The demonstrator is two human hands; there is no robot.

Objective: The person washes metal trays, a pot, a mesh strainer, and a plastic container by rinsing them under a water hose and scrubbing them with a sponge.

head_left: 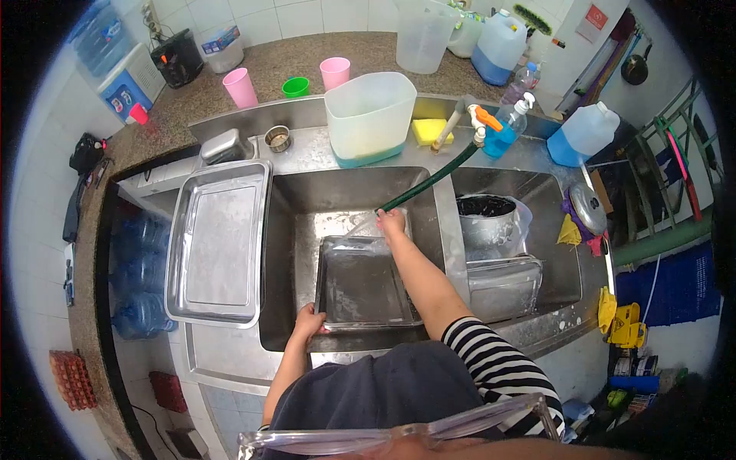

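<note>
In the left basin of the steel sink (280,230) lies a rectangular metal tray (364,284). My left hand (309,320) grips the tray's near left corner, fingers closed over its rim. Above the tray's far edge, my right hand (391,222) is wrapped round the end of a green hose (429,182). Water sprays from the hose end toward the tray's far left part. The hose runs up to a tap with an orange handle (486,119).
A larger steel tray (218,245) rests on the left drainboard. The right basin holds a pot (487,226) and a clear container (502,287). Behind stand a translucent bin (368,119), a yellow sponge (431,132), a blue pump bottle (506,132) and a steel bowl (277,139).
</note>
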